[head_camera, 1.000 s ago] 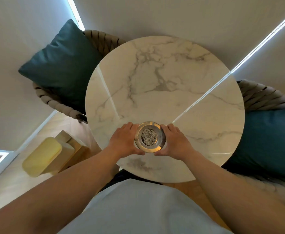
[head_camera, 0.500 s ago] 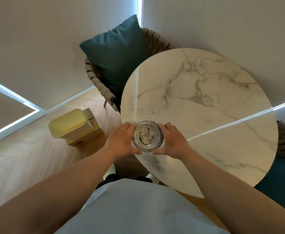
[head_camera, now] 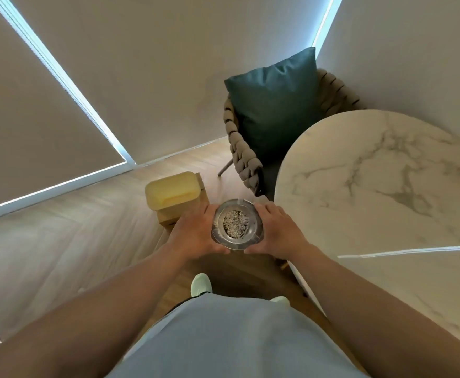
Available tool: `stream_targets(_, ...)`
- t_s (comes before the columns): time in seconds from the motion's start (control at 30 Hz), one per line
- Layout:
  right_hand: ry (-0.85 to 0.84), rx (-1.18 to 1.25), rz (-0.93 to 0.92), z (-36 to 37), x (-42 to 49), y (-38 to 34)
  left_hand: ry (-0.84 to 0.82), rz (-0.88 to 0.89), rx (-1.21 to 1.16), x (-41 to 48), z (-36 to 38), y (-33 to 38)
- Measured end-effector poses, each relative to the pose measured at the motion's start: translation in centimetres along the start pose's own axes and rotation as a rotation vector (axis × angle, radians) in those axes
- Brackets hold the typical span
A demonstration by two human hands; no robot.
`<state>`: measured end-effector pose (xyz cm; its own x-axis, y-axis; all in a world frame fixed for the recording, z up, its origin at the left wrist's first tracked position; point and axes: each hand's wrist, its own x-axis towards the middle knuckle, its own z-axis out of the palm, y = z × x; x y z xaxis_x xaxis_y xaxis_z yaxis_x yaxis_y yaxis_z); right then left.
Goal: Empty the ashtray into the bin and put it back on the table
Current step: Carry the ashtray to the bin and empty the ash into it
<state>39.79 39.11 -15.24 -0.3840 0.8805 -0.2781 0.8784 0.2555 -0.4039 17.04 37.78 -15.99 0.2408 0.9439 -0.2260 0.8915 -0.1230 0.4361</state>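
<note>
A round glass ashtray [head_camera: 236, 225] with grey ash in its middle is held level in the air, off the table's left edge and above the wooden floor. My left hand [head_camera: 193, 232] grips its left side and my right hand [head_camera: 279, 232] grips its right side. A small bin [head_camera: 175, 196] with a closed pale yellow lid stands on the floor just beyond and left of the ashtray. The round white marble table [head_camera: 381, 192] lies to the right.
A woven chair [head_camera: 241, 154] with a dark teal cushion [head_camera: 275, 102] stands behind the table's left side. Pale blinds fill the walls at the back and left. My feet in light shoes [head_camera: 201, 285] stand on the wooden floor below the ashtray.
Both hands have lifted the ashtray off the table and carried it left, off the table's edge, toward the bin. My view has turned left with it.
</note>
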Motion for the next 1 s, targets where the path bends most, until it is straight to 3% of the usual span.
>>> stream_targets(0.4,-0.101,-0.028,-0.129,3.4,8.0,-8.1,0.036,-0.158,-0.036,-2.7,-3.5,-9.6)
stream_targets(1.0,-0.318,-0.091,-0.336,1.6,21.7,-9.6,0.085,-0.459,-0.123,2.9,-4.4,-14.9)
